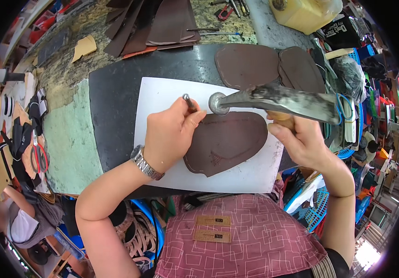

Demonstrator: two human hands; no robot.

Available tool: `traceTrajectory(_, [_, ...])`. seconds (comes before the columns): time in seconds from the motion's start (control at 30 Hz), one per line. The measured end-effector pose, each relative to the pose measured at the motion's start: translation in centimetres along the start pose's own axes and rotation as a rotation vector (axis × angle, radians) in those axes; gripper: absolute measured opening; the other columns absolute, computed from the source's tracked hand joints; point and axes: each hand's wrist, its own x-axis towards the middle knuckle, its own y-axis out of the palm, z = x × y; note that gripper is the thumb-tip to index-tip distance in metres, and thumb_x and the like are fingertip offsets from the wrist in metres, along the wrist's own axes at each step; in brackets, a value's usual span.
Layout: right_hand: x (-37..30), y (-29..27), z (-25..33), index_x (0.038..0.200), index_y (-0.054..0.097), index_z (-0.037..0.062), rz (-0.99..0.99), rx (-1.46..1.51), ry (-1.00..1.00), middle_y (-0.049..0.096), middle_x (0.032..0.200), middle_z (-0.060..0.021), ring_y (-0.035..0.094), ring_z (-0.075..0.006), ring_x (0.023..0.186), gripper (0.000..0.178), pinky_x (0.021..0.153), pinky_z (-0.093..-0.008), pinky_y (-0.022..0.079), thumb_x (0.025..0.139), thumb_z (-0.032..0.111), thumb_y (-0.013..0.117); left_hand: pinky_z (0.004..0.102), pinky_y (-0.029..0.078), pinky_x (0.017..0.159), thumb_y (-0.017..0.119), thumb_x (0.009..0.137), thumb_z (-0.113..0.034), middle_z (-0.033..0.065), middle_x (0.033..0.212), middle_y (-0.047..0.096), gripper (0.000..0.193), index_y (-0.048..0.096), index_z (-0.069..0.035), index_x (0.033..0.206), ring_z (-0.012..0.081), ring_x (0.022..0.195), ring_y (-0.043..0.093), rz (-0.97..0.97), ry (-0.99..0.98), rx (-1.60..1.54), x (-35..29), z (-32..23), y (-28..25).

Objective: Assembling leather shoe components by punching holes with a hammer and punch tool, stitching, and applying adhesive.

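A dark brown leather piece point(236, 139) with rounded ends and a line of small holes near its edge lies on a white sheet point(157, 95). My left hand point(168, 132) is closed around a thin metal punch point(188, 102) over the leather's upper left edge; its lower tip is hidden by the fingers. My right hand point(305, 146) grips a hammer point(278, 99) by its wooden handle. The hammer's round face hangs just right of the punch top, apart from it. Two more brown leather pieces point(246, 65) rest beyond, at the far right.
Under the sheet lies a black mat point(116, 106). Stacked dark leather strips point(171, 23) stand at the far side near small tools point(227, 10) and a yellowish container point(306, 14). Red-handled pliers point(38, 155) are at left. Blue baskets point(317, 208) stand at right.
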Motion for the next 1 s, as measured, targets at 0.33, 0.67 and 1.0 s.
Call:
traceTrajectory(0.33, [0.1, 0.0, -0.1, 0.104, 0.055, -0.0034, -0.051, 0.101, 0.101, 0.059, 0.086, -0.0105, 0.053, -0.0139, 0.078, 0.024, 0.07, -0.0283, 0.044, 0.089, 0.015, 0.056, 0.0272, 0.048, 0.051, 0.062, 0.084, -0.012, 0.0082, 0.063, 0.062, 0.014, 0.054, -0.001, 0.082, 0.0167, 0.055, 0.062, -0.044, -0.129, -0.148, 0.3, -0.5, 0.7])
traceTrajectory(0.67, [0.1, -0.6, -0.2, 0.114, 0.054, -0.0003, -0.097, 0.034, -0.01, 0.059, 0.093, -0.0166, 0.057, -0.0323, 0.081, 0.034, 0.076, -0.037, 0.045, 0.085, 0.016, 0.06, 0.0256, 0.047, 0.05, 0.066, 0.082, -0.012, 0.0086, 0.063, 0.062, 0.015, 0.057, 0.0, 0.08, 0.0158, 0.054, 0.062, -0.03, -0.065, -0.075, 0.3, -0.2, 0.7])
traceTrajectory(1.0, [-0.1, -0.4, -0.3, 0.114, 0.056, 0.0007, -0.054, 0.028, -0.002, 0.06, 0.093, -0.019, 0.058, -0.0342, 0.083, 0.033, 0.074, -0.0377, 0.046, 0.089, 0.021, 0.057, 0.0286, 0.047, 0.049, 0.066, 0.081, -0.012, 0.0111, 0.063, 0.061, 0.016, 0.054, -0.001, 0.077, 0.0246, 0.053, 0.061, -0.066, 0.065, 0.127, 0.4, -0.5, 1.2])
